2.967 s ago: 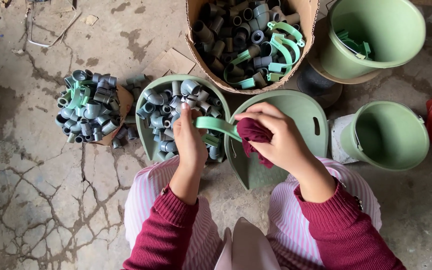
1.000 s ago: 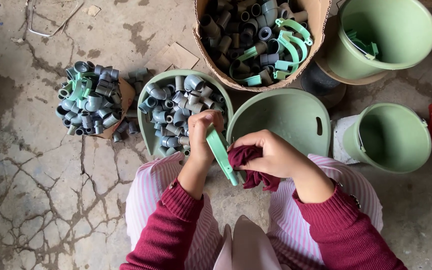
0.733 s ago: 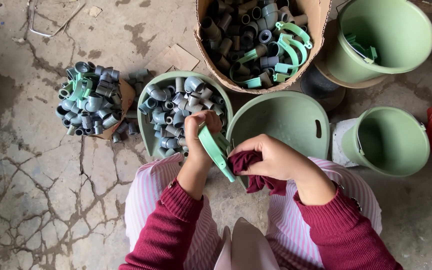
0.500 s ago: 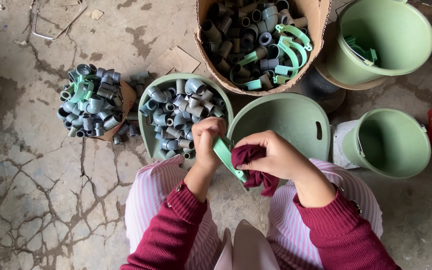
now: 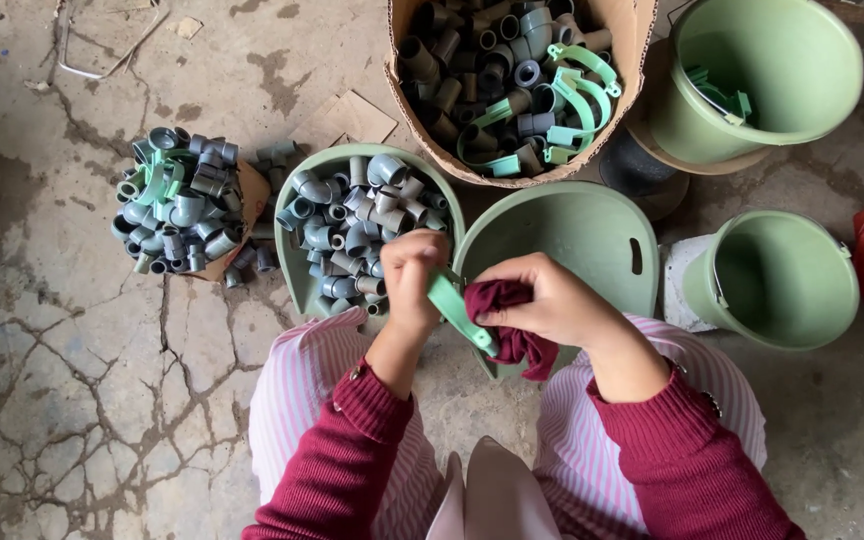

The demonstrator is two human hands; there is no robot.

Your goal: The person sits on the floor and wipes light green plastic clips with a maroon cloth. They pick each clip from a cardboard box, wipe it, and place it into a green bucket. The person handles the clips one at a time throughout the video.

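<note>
While pipe fittings (image 5: 357, 225) crowd ahead, right hand (image 5: 542, 300) rubs green strip (image 5: 459, 310).

Green strip (image 5: 457, 308) tilted; maroon cloth (image 5: 512, 320) bunched

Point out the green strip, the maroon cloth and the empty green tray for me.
green plastic strip (image 5: 449, 300): head view, bare middle between the hands.
maroon cloth (image 5: 524, 345): head view, fold hanging below the right hand.
empty green tray (image 5: 572, 225): head view, bare inner floor.
</note>
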